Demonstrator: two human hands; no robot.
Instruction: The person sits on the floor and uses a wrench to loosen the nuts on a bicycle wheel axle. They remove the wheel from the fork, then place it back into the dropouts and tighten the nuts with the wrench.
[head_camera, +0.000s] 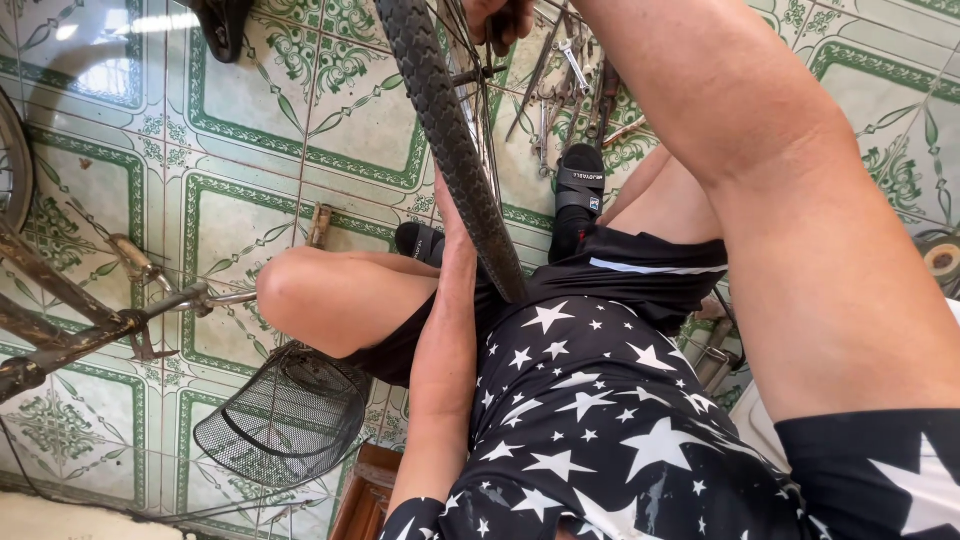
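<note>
Black rubber tyre (455, 150) runs from 12 o'clock down toward the middle of the view, standing on edge between the person's knees, spokes (478, 110) showing just to its right. Right arm comes in huge from 4 o'clock and stretches up to 12, where the right hand (497, 18) sits at the top edge with fingers curled over something by the rim; can't tell exactly what it grips since most of the hand is cut off. Left arm goes straight up from 6 o'clock along the tyre's left side, and the left hand (452, 215) is pressed against the tyre near centre, but its fingers are hidden behind the rubber, so no telling if they're closed or loose. Person is squatting, starry black shirt and shorts, sandals (579, 175) flat on the floor either side of the wheel. Floor is glossy tile (250, 120), cream with green ornamental borders, a bit grimy. Pile of wrenches (560, 85) lies at 1 o'clock just past the wheel. Wire basket (285, 415) sits at 7 o'clock, rusty bike frame (60, 320) at 9, a saddle (222, 25) at 11.
</note>
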